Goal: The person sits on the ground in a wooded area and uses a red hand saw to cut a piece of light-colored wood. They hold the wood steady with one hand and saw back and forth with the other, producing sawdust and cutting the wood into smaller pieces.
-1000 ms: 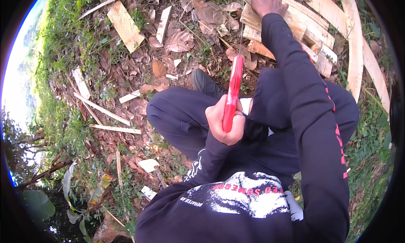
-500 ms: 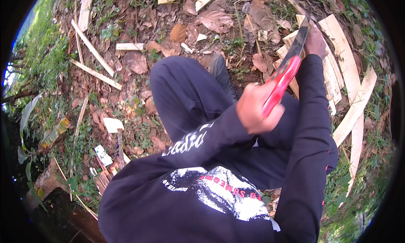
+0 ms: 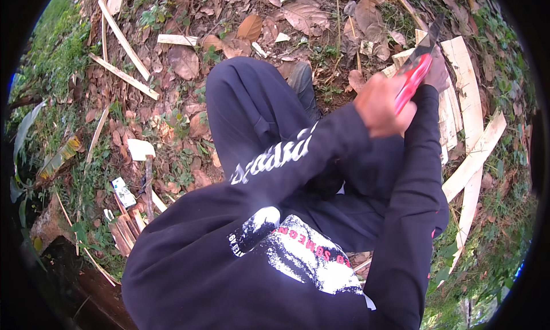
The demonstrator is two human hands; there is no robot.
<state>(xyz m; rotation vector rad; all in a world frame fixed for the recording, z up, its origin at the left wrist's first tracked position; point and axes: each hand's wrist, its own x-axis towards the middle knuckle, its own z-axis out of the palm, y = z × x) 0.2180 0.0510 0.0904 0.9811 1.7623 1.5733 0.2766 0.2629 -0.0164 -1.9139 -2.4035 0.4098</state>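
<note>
My left hand [image 3: 381, 105] is closed round the red handle of a hand saw [image 3: 413, 81]. Its dark, tapering blade points toward the upper right, too blurred for teeth to show. Beyond the blade, my right hand [image 3: 440, 73] is closed at a pale wooden board [image 3: 420, 36] among several others on the ground. The saw hides part of that hand and its fingers. Both arms reach right across my lap, the left crossing in front of my body.
Long pale wooden strips [image 3: 474, 158] overlap at the right. Thinner strips [image 3: 123, 40] lie on leafy ground at the left. A pale block on a stick [image 3: 141, 149], a small white packet [image 3: 123, 192] and brown wood pieces [image 3: 123, 234] are at the lower left. My bent knee [image 3: 243, 87] rises mid-view.
My left hand and the saw have moved up and to the right, toward my right hand. My right hand stays by the boards, and the whole view has shifted slightly.
</note>
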